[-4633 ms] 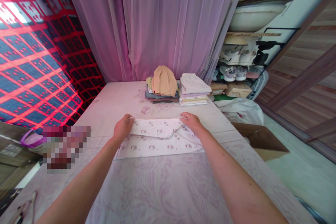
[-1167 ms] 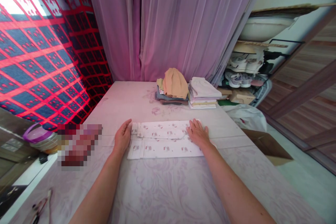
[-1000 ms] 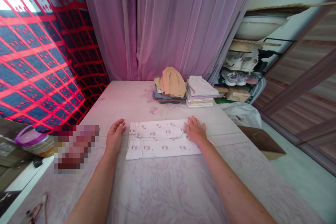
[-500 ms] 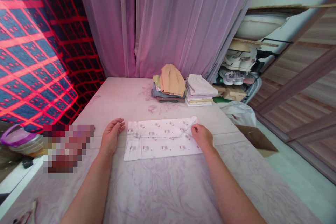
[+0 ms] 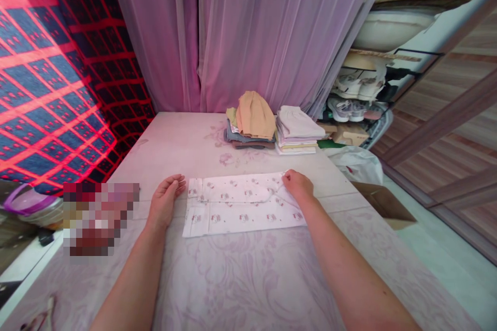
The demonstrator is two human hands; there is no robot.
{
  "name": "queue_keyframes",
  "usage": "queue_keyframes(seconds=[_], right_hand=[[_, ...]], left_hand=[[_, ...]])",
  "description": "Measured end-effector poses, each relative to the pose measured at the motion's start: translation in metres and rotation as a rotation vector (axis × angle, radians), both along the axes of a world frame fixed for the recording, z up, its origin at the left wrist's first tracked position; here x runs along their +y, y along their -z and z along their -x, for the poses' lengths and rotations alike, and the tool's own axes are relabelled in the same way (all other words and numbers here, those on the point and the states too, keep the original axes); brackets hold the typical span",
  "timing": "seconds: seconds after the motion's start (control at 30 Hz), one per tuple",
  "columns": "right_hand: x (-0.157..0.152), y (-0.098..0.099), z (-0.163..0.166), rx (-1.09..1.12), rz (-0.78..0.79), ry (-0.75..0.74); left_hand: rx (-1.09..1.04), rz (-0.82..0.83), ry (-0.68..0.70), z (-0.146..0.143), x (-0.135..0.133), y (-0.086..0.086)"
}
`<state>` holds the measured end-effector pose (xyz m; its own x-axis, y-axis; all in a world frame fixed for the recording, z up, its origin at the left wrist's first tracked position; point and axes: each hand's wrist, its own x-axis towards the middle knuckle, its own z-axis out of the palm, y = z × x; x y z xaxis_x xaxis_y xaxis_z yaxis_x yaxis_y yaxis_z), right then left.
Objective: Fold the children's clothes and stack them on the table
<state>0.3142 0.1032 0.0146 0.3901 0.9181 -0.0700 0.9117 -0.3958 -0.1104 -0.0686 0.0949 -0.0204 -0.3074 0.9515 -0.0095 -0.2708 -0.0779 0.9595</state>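
Observation:
A white garment with small pink printed figures [image 5: 240, 212] lies folded flat on the floral-covered table [image 5: 233, 279]; it looks like a pair of light trousers, though the kind is not certain. My right hand [image 5: 298, 184] pinches its far right corner, and the upper layer there is bent and creased. My left hand [image 5: 167, 197] rests just beside the garment's left edge, fingers apart and curved, holding nothing. The garment's right end is partly hidden behind my right hand and forearm.
Behind the garment stand a pile of darker folded clothes topped by an orange piece [image 5: 254, 114] and a stack of pale folded clothes [image 5: 298, 129]. A cardboard box [image 5: 384, 204] and shoe shelves [image 5: 357, 98] are off the right side. Purple curtains [image 5: 240, 31] hang behind.
My right hand has shifted slightly up and left with the corner, and the garment's lower right part lies spread farther right. My left hand stays in place.

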Motion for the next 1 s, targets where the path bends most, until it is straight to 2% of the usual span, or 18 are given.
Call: queue_keyframes(seconds=[0.43, 0.57, 0.63, 0.7, 0.8, 0.9, 1.0], right_hand=[[-0.007, -0.003, -0.003, -0.051, 0.025, 0.007], [-0.013, -0.002, 0.006, -0.080, -0.097, -0.035], [-0.018, -0.001, 0.017, -0.079, -0.207, -0.127], [-0.023, 0.002, 0.032, -0.045, -0.258, -0.291], [-0.031, 0.011, 0.048, 0.012, -0.183, -0.500], [-0.039, 0.021, 0.049, 0.025, -0.037, -0.519], [-0.045, 0.026, 0.040, 0.008, 0.061, -0.488]], left_hand=[[0.021, 0.000, 0.006, 0.000, 0.001, 0.002], [0.098, -0.014, 0.016, -0.001, 0.000, 0.004], [0.270, -0.042, 0.047, -0.005, -0.002, 0.004], [0.558, -0.117, 0.132, -0.012, -0.006, 0.001], [1.021, -0.247, 0.356, -0.026, -0.012, -0.007], [1.291, -0.253, 0.561, -0.036, -0.017, -0.015], [1.364, -0.202, 0.665, -0.038, -0.018, -0.016]])
